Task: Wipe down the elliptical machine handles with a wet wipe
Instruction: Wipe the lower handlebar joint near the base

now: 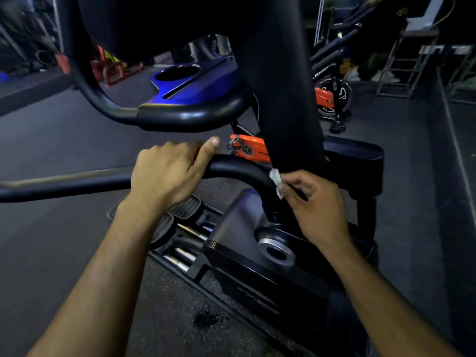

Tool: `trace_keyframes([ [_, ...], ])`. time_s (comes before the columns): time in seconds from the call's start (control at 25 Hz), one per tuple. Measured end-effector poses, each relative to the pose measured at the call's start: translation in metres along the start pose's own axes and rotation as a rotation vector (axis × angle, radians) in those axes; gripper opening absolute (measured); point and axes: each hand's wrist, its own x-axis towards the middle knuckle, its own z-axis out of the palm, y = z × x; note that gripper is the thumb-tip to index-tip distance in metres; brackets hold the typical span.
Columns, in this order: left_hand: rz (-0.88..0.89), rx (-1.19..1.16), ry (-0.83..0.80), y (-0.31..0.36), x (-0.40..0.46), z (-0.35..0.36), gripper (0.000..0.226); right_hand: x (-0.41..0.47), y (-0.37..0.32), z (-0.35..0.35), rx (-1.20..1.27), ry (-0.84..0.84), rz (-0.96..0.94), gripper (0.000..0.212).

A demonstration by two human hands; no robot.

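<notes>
Both forearms enter from the bottom edge, bare, elbows cut off. Below them is speckled dark floor [164, 300] with a small dark stain [206, 319]; what it is can't be told. Machine's black base housing [247, 256] sits between the arms, silver pivot hub [277, 249] on it, two ribbed pedals [180, 212] to its left, partly hidden behind the left forearm.

Left hand [167, 173] wraps the black curved handle [239, 171] from above, fingers curled over the far side and out of sight, thumb sticking out straight toward the right. Left of that hand the bar runs out of frame, motion-blurred.

Right hand [313, 202] pinches a small white wet wipe [277, 182] between thumb and fingertips, fingers narrow, closed on it. Wipe is bunched, pressed against the bend of the handle where it turns down to the hub. Most of the wipe is hidden by the fingers and blur.

Behind is a thick black upright column [286, 99], top cut off. A second handle loop [185, 115] is above the left hand, with a blue console tray [195, 86] behind it. An orange part [251, 149] is half hidden by the column. Far back is an orange-and-black spin bike [332, 96], with metal racks [409, 63] at right, dim, details unreadable.
</notes>
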Motion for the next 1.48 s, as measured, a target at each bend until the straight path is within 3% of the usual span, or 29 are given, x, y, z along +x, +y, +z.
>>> trace_keyframes([
  [0.08,0.004,0.01,0.051,0.005,-0.002,0.003,0.09,-0.002,-0.013,0.013,-0.016,0.078,-0.122,0.017],
  [0.2,0.044,-0.018,0.067,-0.003,-0.006,0.003,0.088,-0.02,-0.009,0.018,-0.306,0.189,-0.357,0.007],
  [0.32,0.127,-0.048,0.035,-0.008,-0.007,0.0,0.077,-0.029,0.0,0.016,-0.335,0.221,-0.276,0.011],
  [0.44,0.222,-0.16,-0.142,-0.034,-0.005,-0.015,0.084,-0.035,-0.001,0.021,-0.443,0.224,-0.264,0.008],
  [0.64,0.085,-0.403,-0.357,-0.114,0.01,-0.025,0.09,-0.018,-0.034,0.053,-0.362,0.434,-0.209,0.005],
  [0.76,0.137,-0.371,-0.363,-0.12,0.008,-0.017,0.102,0.005,-0.07,0.096,-0.463,0.46,-0.255,0.014],
  [0.96,0.17,-0.448,-0.299,-0.121,0.004,-0.018,0.098,0.003,-0.123,0.201,-0.66,0.362,-0.293,0.017],
  [1.08,0.222,-0.483,-0.276,-0.127,-0.001,-0.019,0.098,-0.008,-0.118,0.201,-0.647,0.403,-0.334,0.018],
  [1.28,0.259,-0.416,-0.284,-0.121,-0.007,-0.026,0.08,-0.021,-0.066,0.116,-0.431,0.758,-0.05,0.011],
  [1.48,0.279,-0.384,-0.236,-0.119,-0.012,-0.03,0.07,-0.046,-0.026,0.104,-0.257,0.82,0.205,0.005],
])
